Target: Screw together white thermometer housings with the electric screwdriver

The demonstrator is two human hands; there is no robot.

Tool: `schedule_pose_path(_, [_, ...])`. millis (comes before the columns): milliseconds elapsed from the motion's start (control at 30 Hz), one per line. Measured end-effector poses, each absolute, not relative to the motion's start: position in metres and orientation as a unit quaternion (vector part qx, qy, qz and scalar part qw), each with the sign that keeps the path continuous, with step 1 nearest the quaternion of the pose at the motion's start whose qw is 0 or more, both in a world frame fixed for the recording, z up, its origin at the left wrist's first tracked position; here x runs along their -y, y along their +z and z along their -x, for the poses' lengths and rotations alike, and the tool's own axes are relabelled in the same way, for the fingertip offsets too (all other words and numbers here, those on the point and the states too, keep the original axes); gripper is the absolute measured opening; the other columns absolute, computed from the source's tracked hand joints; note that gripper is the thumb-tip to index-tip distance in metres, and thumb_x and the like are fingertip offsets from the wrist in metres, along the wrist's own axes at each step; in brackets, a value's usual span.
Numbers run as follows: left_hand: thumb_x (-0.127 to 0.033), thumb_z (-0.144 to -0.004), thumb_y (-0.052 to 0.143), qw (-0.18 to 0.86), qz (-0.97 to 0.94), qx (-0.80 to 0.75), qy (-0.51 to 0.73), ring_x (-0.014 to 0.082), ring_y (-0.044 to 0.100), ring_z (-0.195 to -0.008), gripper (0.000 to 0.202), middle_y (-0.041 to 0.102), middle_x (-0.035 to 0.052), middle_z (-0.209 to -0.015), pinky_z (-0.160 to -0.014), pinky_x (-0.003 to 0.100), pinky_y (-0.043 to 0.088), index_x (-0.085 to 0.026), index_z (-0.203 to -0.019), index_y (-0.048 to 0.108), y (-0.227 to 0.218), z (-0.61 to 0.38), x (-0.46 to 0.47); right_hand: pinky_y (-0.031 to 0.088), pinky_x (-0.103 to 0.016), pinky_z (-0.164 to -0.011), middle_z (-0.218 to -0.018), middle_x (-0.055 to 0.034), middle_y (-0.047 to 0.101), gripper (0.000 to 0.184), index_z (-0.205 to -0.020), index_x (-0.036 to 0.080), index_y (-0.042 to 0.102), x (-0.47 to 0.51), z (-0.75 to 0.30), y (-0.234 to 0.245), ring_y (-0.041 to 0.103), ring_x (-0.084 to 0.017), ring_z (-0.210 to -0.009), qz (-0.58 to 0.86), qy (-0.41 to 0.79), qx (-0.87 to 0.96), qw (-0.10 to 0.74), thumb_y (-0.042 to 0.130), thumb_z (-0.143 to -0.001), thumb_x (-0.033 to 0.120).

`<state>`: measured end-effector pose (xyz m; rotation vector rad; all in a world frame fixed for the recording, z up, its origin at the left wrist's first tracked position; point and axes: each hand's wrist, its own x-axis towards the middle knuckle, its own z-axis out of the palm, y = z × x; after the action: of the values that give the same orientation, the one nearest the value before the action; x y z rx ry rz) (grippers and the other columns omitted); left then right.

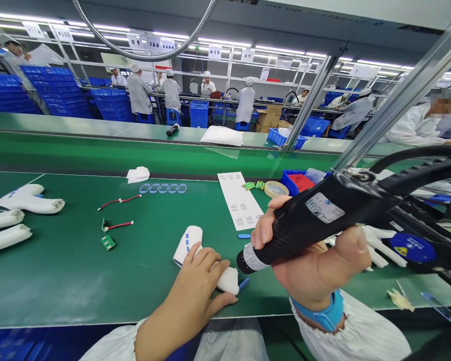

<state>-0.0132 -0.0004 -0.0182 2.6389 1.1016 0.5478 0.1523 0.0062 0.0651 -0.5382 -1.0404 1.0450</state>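
My left hand lies over a white plastic handheld housing with small blue buttons, its fingers curled round the handle and pressing it to the green table. A blue piece sticks out beside the handle's end. My right hand grips a black electric screwdriver, its fingers wrapped round the body and the thumb raised off it. The tool's tip points down and left, close to the handle's end; whether it touches cannot be made out.
More white housings lie at the left. Red wires, a green circuit board and blue frames sit mid-table. Behind are a printed sheet, a tape roll and a blue bin. A metal post slants at right.
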Motion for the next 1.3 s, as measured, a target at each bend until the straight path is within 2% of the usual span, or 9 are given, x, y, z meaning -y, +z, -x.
schedule_pose_path(333, [-0.041,-0.078,0.065,0.114,-0.898,-0.371,0.205,0.0259,0.053,-0.1,0.043,0.059,0.0083,-0.103,-0.101,0.058,0.03,-0.017,-0.113,0.053,-0.021,0.012,0.001,0.039,-0.027,-0.042,-0.054,-0.0012,0.056,0.058,-0.09,0.018,0.056,-0.011,-0.145,0.061,0.049,-0.017,-0.044,0.273,0.492,0.476,0.676,0.047,-0.07,0.072])
schedule_pose_path(567, [-0.042,-0.076,0.067,0.119,-0.894,-0.369,0.224,0.0246,0.054,-0.095,0.041,0.06,0.0067,-0.099,-0.1,0.059,0.029,-0.019,-0.108,0.055,-0.024,0.012,0.0,0.038,-0.026,-0.04,-0.052,-0.0012,0.056,0.055,-0.082,0.017,0.057,-0.02,-0.139,0.056,0.048,-0.016,-0.042,0.245,0.542,0.493,0.635,0.051,-0.069,0.071])
schedule_pose_path(767, [-0.042,-0.076,0.068,0.121,-0.891,-0.371,0.232,0.0241,0.054,-0.095,0.041,0.06,0.0054,-0.099,-0.101,0.058,0.027,-0.019,-0.108,0.055,-0.025,0.013,-0.001,0.038,-0.024,-0.038,-0.055,-0.0009,0.057,0.058,-0.088,0.016,0.058,-0.023,-0.139,0.05,0.048,-0.014,-0.041,0.227,0.557,0.516,0.61,0.047,-0.073,0.07])
schedule_pose_path(933, [-0.039,-0.077,0.066,0.113,-0.902,-0.37,0.19,0.0263,0.054,-0.095,0.037,0.06,0.0071,-0.098,-0.101,0.059,0.027,-0.018,-0.106,0.056,-0.021,0.009,-0.001,0.038,-0.023,-0.039,-0.057,-0.0003,0.056,0.059,-0.091,0.016,0.057,-0.023,-0.14,0.045,0.048,-0.013,-0.043,0.214,0.551,0.527,0.61,0.045,-0.074,0.071])
schedule_pose_path(1000, [-0.038,-0.076,0.067,0.1,-0.908,-0.358,0.193,0.0271,0.055,-0.092,0.036,0.062,0.0066,-0.095,-0.099,0.06,0.029,-0.019,-0.105,0.057,-0.018,0.011,-0.004,0.039,-0.025,-0.041,-0.059,0.0001,0.055,0.06,-0.098,0.017,0.055,-0.019,-0.149,0.053,0.048,-0.014,-0.045,0.21,0.541,0.537,0.613,0.044,-0.074,0.072])
schedule_pose_path(1067, [-0.039,-0.077,0.066,0.102,-0.904,-0.34,0.238,0.0263,0.057,-0.088,0.036,0.064,0.0055,-0.093,-0.096,0.056,0.034,-0.021,-0.106,0.057,-0.011,0.017,-0.009,0.043,-0.028,-0.047,-0.066,-0.0005,0.056,0.06,-0.108,0.021,0.051,-0.012,-0.167,0.069,0.051,-0.016,-0.053,0.227,0.492,0.572,0.616,0.048,-0.075,0.071])
schedule_pose_path(1167, [-0.043,-0.078,0.063,0.161,-0.833,-0.392,0.356,0.0227,0.059,-0.084,0.035,0.065,0.0036,-0.096,-0.082,0.037,0.047,-0.025,-0.107,0.056,0.012,0.035,-0.018,0.05,-0.038,-0.067,-0.086,-0.0045,0.058,0.044,-0.11,0.025,0.047,0.003,-0.206,0.095,0.056,-0.022,-0.075,0.312,0.358,0.681,0.558,0.062,-0.078,0.052])
schedule_pose_path(1233, [-0.046,-0.073,0.066,0.24,-0.712,-0.498,0.432,0.0215,0.06,-0.082,0.037,0.064,0.0022,-0.095,-0.068,0.027,0.049,-0.027,-0.103,0.056,0.031,0.046,-0.022,0.05,-0.043,-0.077,-0.097,-0.0068,0.056,0.034,-0.106,0.026,0.047,0.011,-0.231,0.103,0.057,-0.025,-0.088,0.366,0.294,0.754,0.459,0.065,-0.077,0.032])
schedule_pose_path(1300, [-0.049,-0.064,0.071,0.349,-0.571,-0.559,0.489,0.023,0.061,-0.082,0.042,0.065,0.0013,-0.085,-0.061,0.023,0.049,-0.026,-0.097,0.055,0.046,0.055,-0.025,0.05,-0.045,-0.082,-0.104,-0.0084,0.055,0.033,-0.104,0.026,0.047,0.018,-0.251,0.096,0.055,-0.027,-0.098,0.394,0.245,0.818,0.341,0.061,-0.074,0.019])
